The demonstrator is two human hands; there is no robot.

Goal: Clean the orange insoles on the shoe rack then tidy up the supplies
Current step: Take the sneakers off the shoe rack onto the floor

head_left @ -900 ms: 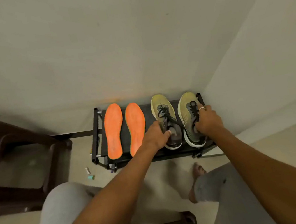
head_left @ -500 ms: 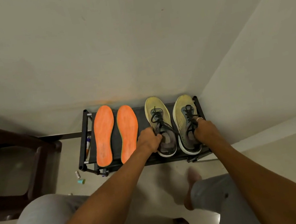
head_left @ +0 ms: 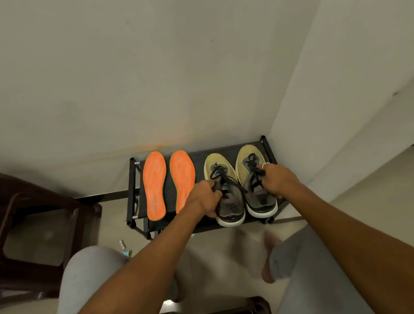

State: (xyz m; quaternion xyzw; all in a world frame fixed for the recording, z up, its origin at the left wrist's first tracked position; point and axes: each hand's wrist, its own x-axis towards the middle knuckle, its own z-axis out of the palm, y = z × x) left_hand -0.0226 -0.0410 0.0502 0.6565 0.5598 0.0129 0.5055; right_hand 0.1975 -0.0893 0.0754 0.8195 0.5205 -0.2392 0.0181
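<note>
Two orange insoles lie side by side on the left half of the black shoe rack (head_left: 226, 151): the left insole (head_left: 154, 184) and the right insole (head_left: 182, 176), whose heel end is hidden behind my left hand. On the right half stand two yellow-green sneakers with black laces. My left hand (head_left: 205, 199) grips the collar of the left sneaker (head_left: 225, 196). My right hand (head_left: 278, 180), a ring on one finger, grips the tongue and laces of the right sneaker (head_left: 253, 177).
A dark brown plastic stool (head_left: 26, 233) stands to the left. Two small items lie on the floor by the rack's front left leg: a white tube (head_left: 122, 244) and a teal cap (head_left: 127, 253). Walls close in behind and to the right. My knees frame the floor below.
Both hands stay on the sneakers; the left hand's grip has shifted slightly along the left shoe's opening. The camera view has swayed left and back.
</note>
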